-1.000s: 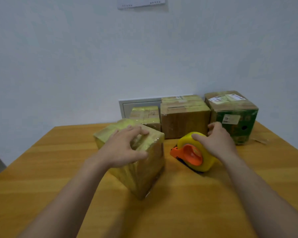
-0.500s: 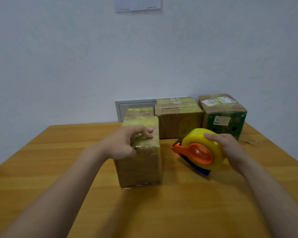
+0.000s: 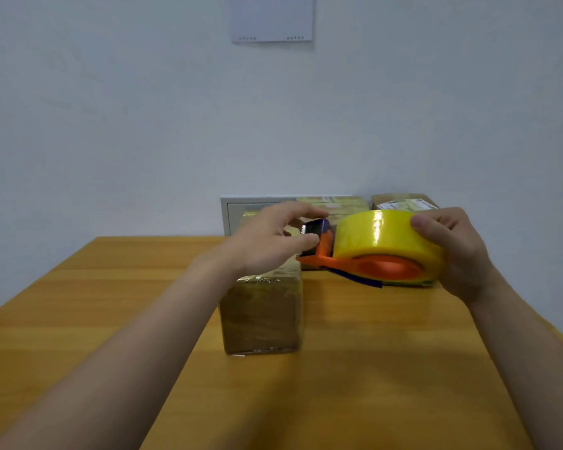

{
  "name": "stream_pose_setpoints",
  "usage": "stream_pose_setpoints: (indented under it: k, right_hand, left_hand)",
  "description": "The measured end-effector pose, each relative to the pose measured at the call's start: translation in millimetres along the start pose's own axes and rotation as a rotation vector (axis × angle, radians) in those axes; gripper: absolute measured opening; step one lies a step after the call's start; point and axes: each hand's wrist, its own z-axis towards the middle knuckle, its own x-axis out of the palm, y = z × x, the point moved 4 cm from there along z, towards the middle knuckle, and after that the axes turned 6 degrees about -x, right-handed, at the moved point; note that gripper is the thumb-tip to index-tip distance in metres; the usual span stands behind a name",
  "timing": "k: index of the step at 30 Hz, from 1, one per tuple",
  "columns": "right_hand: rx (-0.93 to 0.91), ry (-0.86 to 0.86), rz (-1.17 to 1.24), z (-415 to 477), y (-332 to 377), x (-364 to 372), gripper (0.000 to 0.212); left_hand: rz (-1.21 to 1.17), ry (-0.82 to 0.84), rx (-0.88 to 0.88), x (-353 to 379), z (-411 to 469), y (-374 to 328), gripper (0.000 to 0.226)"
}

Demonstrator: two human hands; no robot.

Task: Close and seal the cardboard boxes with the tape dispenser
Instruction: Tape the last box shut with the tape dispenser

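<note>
Right hand (image 3: 459,254) clamped round the tape dispenser (image 3: 381,235); left hand (image 3: 267,245) grip at its cutter, nine o'clock, pinch unclear. Draw tape straight over the box (image 3: 260,316).

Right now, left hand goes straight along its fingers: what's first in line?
The left hand likely meets the cutter end of the tape dispenser, held by the right hand; contact now is unclear.

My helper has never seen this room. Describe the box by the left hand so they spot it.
Look at the wooden table. One box stands alone near its middle, just below the left hand. The other boxes huddle at the far edge by the wall; only this one is out in front.
</note>
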Motion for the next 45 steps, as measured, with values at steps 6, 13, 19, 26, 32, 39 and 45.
stream_pose_setpoints:
  k: [6, 13, 19, 26, 32, 39, 45]
  right_hand:
    - [-0.048, 0.102, -0.114, 9, 8, 20, 0.047]
    - [-0.044, 0.157, -0.188, 17, 7, 42, 0.050]
    - [-0.026, 0.183, -0.256, 27, 14, 52, 0.051]
    - [0.190, 0.091, -0.238, 45, 7, 40, 0.022]
    - [0.216, 0.367, -0.164, 47, 32, 54, 0.038]
    - [0.311, 0.407, -0.141, 53, 38, 49, 0.030]
    - [0.430, 0.441, -0.260, 52, 46, 46, 0.036]
  left_hand:
    - [0.013, -0.122, 0.089, -20, -12, 3, 0.025]
    - [0.046, -0.024, 0.035, -28, -19, 15, 0.031]
    - [0.023, -0.093, 0.054, -46, -26, 16, 0.013]
    - [-0.087, 0.079, -0.099, -50, -30, 14, 0.008]
    - [-0.423, 0.083, -0.418, -54, -30, 34, 0.020]
    - [-0.702, 0.076, -0.540, -49, -31, 47, 0.009]
    - [-0.696, 0.136, -0.571, -57, -30, 52, 0.024]
